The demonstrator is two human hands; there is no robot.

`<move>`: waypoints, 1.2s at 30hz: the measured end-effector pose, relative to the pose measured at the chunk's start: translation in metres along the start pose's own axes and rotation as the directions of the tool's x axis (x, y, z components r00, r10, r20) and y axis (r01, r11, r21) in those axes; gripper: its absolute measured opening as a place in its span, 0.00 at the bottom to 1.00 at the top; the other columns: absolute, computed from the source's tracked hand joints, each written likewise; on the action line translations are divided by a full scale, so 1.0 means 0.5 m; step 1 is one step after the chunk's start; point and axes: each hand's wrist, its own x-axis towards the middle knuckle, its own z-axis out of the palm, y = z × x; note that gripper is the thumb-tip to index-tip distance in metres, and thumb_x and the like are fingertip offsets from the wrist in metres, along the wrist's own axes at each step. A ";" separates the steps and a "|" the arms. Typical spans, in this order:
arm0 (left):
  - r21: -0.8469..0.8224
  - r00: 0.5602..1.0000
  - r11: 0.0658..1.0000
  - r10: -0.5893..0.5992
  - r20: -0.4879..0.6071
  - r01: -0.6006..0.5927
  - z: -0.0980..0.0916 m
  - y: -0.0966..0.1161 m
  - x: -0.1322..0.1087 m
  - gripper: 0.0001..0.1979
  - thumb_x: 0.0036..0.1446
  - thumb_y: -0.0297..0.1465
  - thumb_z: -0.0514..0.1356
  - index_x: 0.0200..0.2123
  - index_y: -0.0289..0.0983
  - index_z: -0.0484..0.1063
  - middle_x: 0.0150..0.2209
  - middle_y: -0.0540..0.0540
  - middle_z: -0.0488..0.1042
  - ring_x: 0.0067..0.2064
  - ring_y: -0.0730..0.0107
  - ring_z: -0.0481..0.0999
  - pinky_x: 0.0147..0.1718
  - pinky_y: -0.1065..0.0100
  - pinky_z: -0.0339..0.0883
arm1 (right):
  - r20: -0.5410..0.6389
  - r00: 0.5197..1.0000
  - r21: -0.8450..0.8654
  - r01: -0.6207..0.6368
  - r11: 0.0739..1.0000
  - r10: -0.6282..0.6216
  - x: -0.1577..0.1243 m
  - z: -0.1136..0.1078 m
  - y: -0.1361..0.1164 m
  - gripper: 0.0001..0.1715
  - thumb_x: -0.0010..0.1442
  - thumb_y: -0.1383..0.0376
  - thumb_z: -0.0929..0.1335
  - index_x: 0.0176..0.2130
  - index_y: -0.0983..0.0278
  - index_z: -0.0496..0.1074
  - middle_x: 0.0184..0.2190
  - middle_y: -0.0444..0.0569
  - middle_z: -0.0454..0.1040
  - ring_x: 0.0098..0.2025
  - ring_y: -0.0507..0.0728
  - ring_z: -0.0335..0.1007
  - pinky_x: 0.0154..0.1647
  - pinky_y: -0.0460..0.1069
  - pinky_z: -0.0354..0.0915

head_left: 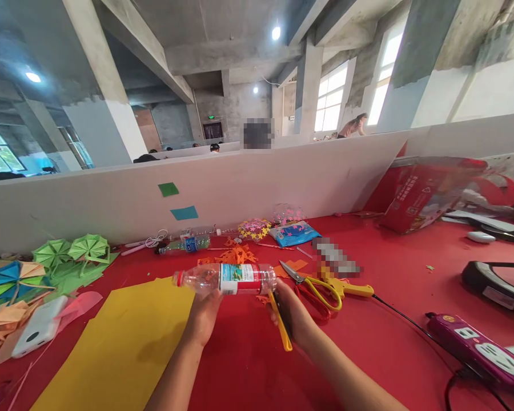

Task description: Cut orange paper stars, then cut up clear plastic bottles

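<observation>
My left hand [203, 319] grips a clear plastic bottle [225, 278] with a red cap and a blue-white label, held on its side above the red table [381, 319]. My right hand [293, 314] is closed round a yellow-handled utility knife [280, 322], its upper end touching the bottle's right end. Yellow-handled scissors [314, 282] lie just right of my right hand. A large yellow paper sheet [124, 342] lies flat under my left forearm.
Folded green, blue and orange paper fans [68, 254] and a white power bank [40, 325] lie at the left. A second bottle [184, 245], orange paper scraps [235, 255] and star cut-outs sit by the white partition [240, 188]. A purple power strip [480, 348], black ring [497, 279] and red box [424, 191] stand right.
</observation>
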 end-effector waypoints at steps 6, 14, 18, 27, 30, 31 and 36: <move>0.065 0.998 0.997 -0.043 -0.050 0.046 -0.014 -0.070 -0.034 0.27 0.45 0.34 0.68 0.50 0.46 0.66 0.46 0.48 0.75 0.48 0.61 0.74 0.48 0.58 0.67 | -0.089 0.993 0.109 0.093 0.990 -0.084 0.007 -0.022 -0.029 0.24 0.45 0.48 0.71 0.32 0.62 0.64 0.15 0.38 0.66 0.14 0.48 0.59 0.15 0.42 0.56; 0.068 0.987 0.989 -0.123 -0.100 0.131 -0.003 -0.068 -0.050 0.28 0.40 0.30 0.70 0.47 0.43 0.68 0.41 0.48 0.77 0.43 0.59 0.77 0.45 0.59 0.70 | -0.134 0.978 0.112 0.173 0.979 -0.157 0.011 -0.021 -0.012 0.25 0.45 0.50 0.72 0.38 0.60 0.63 0.16 0.36 0.63 0.15 0.49 0.57 0.15 0.43 0.55; 0.053 0.977 0.976 -0.212 -0.022 0.213 0.007 -0.039 -0.058 0.35 0.38 0.26 0.70 0.52 0.44 0.66 0.42 0.46 0.77 0.46 0.55 0.76 0.45 0.59 0.70 | -0.147 0.980 0.086 0.146 0.986 -0.132 0.015 -0.036 -0.024 0.21 0.48 0.48 0.68 0.30 0.61 0.62 0.16 0.38 0.61 0.15 0.49 0.56 0.15 0.44 0.54; 0.160 0.634 0.699 -0.705 0.318 0.697 -0.017 -0.008 -0.062 0.28 0.52 0.48 0.58 0.48 0.32 0.71 0.44 0.30 0.76 0.34 0.52 0.79 0.22 0.66 0.70 | -0.113 0.975 -0.017 0.192 0.981 -0.193 0.007 -0.039 -0.041 0.23 0.46 0.50 0.69 0.37 0.60 0.62 0.16 0.36 0.62 0.14 0.49 0.55 0.15 0.44 0.54; 0.152 0.703 0.765 -0.638 0.313 0.626 -0.025 -0.019 -0.057 0.23 0.50 0.44 0.62 0.43 0.31 0.73 0.40 0.32 0.77 0.29 0.60 0.79 0.21 0.70 0.69 | -0.099 0.966 -0.061 0.235 0.970 -0.240 -0.004 -0.030 -0.045 0.24 0.48 0.53 0.68 0.43 0.59 0.61 0.21 0.38 0.66 0.16 0.50 0.58 0.17 0.44 0.57; 0.119 0.745 0.796 -0.600 0.292 0.594 -0.028 -0.022 -0.053 0.22 0.49 0.43 0.63 0.40 0.31 0.74 0.39 0.33 0.78 0.28 0.61 0.78 0.20 0.71 0.68 | -0.099 0.960 -0.077 0.255 0.964 -0.262 -0.007 -0.029 -0.048 0.24 0.47 0.55 0.67 0.44 0.59 0.61 0.25 0.40 0.69 0.18 0.50 0.60 0.19 0.45 0.58; -0.036 0.888 0.887 -0.460 0.002 0.460 -0.042 -0.019 -0.022 0.15 0.52 0.37 0.59 0.40 0.32 0.72 0.38 0.37 0.78 0.30 0.62 0.79 0.22 0.69 0.71 | -0.075 0.941 -0.185 0.311 0.932 -0.329 -0.012 -0.021 -0.047 0.34 0.42 0.68 0.67 0.51 0.58 0.60 0.40 0.44 0.72 0.27 0.51 0.64 0.29 0.46 0.62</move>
